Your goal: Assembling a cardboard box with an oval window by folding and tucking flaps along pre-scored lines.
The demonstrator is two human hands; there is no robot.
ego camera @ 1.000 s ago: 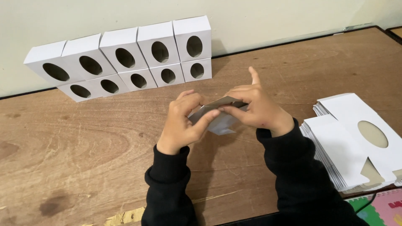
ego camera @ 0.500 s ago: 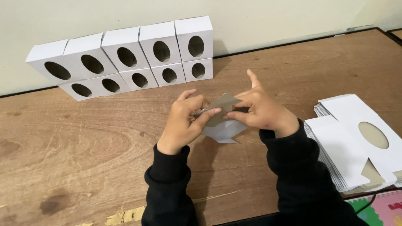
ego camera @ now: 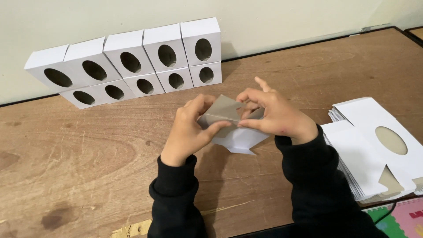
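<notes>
Both hands hold one flat cardboard box blank (ego camera: 233, 125), grey inside and white outside, partly folded above the wooden table (ego camera: 88, 163). My left hand (ego camera: 190, 130) pinches its left side between thumb and fingers. My right hand (ego camera: 275, 114) grips the right side, with the index finger raised. A white flap of the blank hangs below the hands.
Folded white boxes with oval holes (ego camera: 132, 66) stand in two stacked rows against the wall at the back left. A pile of flat white blanks (ego camera: 374, 150) lies at the right edge. A coloured foam mat (ego camera: 401, 218) shows on the floor at the bottom right.
The blank has opened from a closed flat piece into a spread shape. A grey panel now stands up and a white flap sticks out below the hands.
</notes>
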